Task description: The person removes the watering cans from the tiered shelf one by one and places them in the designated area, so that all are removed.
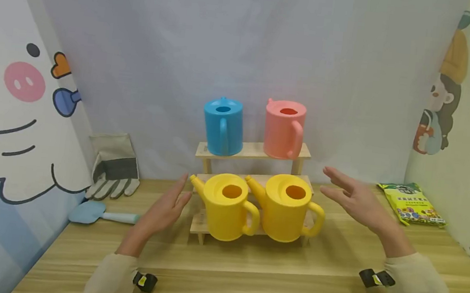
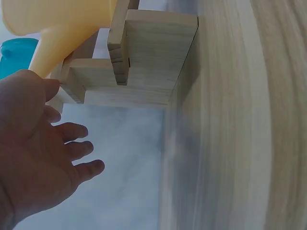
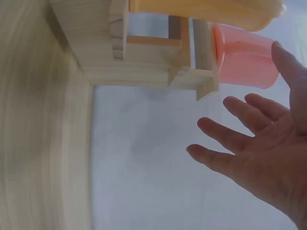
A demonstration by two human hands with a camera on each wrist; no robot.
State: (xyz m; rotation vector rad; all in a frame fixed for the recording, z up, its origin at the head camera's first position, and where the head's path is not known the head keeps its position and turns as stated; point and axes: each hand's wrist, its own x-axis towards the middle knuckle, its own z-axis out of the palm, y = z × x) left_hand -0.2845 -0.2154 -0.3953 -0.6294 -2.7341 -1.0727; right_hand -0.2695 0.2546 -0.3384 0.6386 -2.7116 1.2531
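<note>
Two yellow watering cans stand side by side low on a stepped wooden rack (image 1: 256, 150), the left yellow can (image 1: 224, 212) and the right yellow can (image 1: 284, 213), spouts toward the left. On the top step are a blue watering can (image 1: 224, 128) and a pink watering can (image 1: 279, 129). My left hand (image 1: 164, 208) is beside the left yellow can's spout, fingers extended, holding nothing. To the right of the rack, my right hand (image 1: 356, 200) hovers with spread fingers, apart from the right can's handle. Both palms face the rack in the wrist views.
At the left lie a pair of grey work gloves (image 1: 114, 167) and a light blue hand trowel (image 1: 101, 213). A green and yellow printed bag (image 1: 411, 203) rests at the back right. Printed panels flank the wooden table (image 1: 254, 292), with a pale curtain (image 1: 162, 62) behind.
</note>
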